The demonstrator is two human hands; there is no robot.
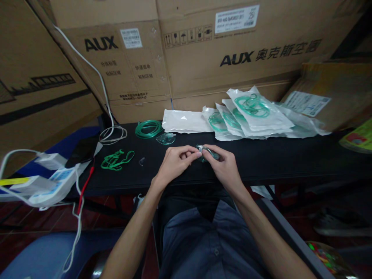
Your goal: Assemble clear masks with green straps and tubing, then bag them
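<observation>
Just above the table's front edge, my right hand (223,161) grips a clear greenish oxygen mask (215,155) between thumb and fingers. My left hand (180,159) is closed, its thumb and forefinger pinched at the left end of the mask, beside a small silvery strip (200,148). The fingers hide much of the mask. Another clear mask (166,138) lies behind my left hand, beside a coil of green tubing (148,129). To the left are a green elastic strap (117,159) and a small clear plastic piece (142,161).
White packets (255,110) with green tubing stand at the back right, beside a flat white packet (186,121). Large cardboard boxes (197,50) wall off the back. A power strip (55,186) with white cables and a dark phone (83,150) sit at the left.
</observation>
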